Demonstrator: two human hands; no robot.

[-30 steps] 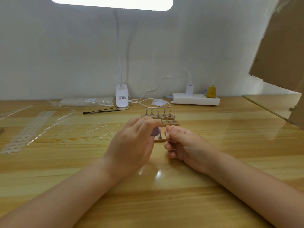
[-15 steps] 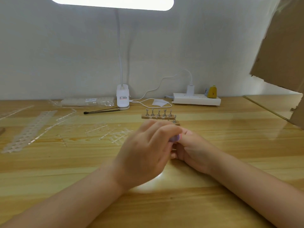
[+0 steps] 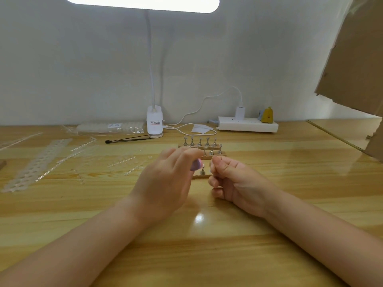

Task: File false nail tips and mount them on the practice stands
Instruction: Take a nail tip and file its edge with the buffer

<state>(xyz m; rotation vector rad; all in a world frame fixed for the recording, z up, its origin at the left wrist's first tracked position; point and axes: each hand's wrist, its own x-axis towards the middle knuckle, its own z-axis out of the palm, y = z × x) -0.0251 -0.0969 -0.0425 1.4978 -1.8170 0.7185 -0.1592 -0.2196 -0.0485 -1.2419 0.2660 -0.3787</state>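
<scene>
A purple file block [image 3: 51, 165] is gripped in the left hand [image 3: 165, 179], just in front of the wooden practice stands [image 3: 202, 149] on the worktop [image 3: 207, 245]. The right hand [image 3: 234, 179] is pinched shut beside it; whether a nail tip is held there cannot be told. One single stand [image 3: 202, 172] is seen between the hands. Clear nail-tip strips [image 3: 122, 162] lie left of the stands.

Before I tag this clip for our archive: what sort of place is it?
Probably a home or hobby nail-practice desk, not a salon: a wooden table against a bare wall, a clip-on desk lamp, a power strip, and small nail stands on wooden bases.
</scene>
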